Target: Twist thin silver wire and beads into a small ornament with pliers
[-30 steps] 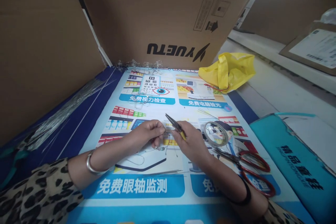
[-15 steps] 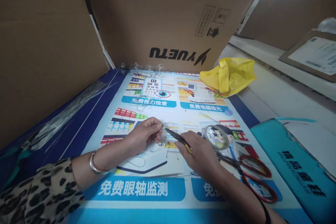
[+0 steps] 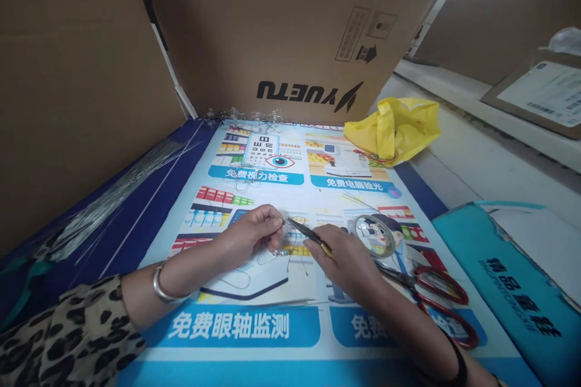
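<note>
A thin wire (image 3: 265, 261) with small clear beads is pinched between the thumb and fingers of my left hand (image 3: 256, 233). Part of the wire hangs below the fingers in a loop, its beads (image 3: 281, 253) near the fingertips. My right hand (image 3: 345, 260) is closed around the handles of narrow-nosed pliers (image 3: 305, 230). The dark jaws point left and meet the wire at my left fingertips; whether they grip it is too small to tell. Loose bits of wire lie on the printed poster (image 3: 245, 357) beneath my hands.
Beside my right forearm lie red-handled scissors (image 3: 467, 293) and a tape roll (image 3: 392, 240). A yellow bag (image 3: 411, 127) sits far right, a teal box (image 3: 481, 254) nearer. Left, a bundle of wires (image 3: 113, 202) and green-handled pliers (image 3: 34, 281). Cardboard (image 3: 272, 24) stands behind beaded wire pieces (image 3: 258, 118).
The plier tips have shifted slightly, staying close to my left fingertips. My left hand keeps its pinch on the wire. The whole view has moved a little.
</note>
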Tool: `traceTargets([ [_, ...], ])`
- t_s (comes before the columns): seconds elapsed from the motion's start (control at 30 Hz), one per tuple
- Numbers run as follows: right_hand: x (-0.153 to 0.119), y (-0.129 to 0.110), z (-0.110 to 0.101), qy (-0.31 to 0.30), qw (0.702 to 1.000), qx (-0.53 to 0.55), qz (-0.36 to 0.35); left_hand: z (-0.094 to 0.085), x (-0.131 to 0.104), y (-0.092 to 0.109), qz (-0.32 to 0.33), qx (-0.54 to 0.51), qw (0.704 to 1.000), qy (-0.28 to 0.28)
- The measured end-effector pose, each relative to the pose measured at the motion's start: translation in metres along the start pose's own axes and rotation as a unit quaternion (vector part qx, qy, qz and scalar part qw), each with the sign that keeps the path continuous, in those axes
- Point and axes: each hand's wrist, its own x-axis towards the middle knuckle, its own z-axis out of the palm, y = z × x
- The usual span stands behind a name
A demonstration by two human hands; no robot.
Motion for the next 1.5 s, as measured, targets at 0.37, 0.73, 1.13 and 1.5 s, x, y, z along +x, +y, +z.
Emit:
traceTargets([
  [0.37, 0.0, -0.005, -0.001, -0.01, 0.999, -0.031, 0.004, 0.001, 0.0, -0.004, -0.01, 0.036, 0.999, 0.014],
  [0.73, -0.005, -0.009, 0.004, 0.09, 0.978, -0.172, -0.077, 0.005, 0.0, -0.004, 0.014, 0.089, 0.996, 0.021],
  [1.13, -0.011, -0.012, 0.006, 0.119, 0.953, -0.253, -0.113, 0.009, -0.001, -0.002, 0.024, 0.11, 0.992, 0.054],
  [1.5, -0.008, -0.01, 0.004, 0.104, 0.98, -0.158, -0.058, 0.007, -0.001, -0.001, 0.016, 0.091, 0.995, 0.04],
])
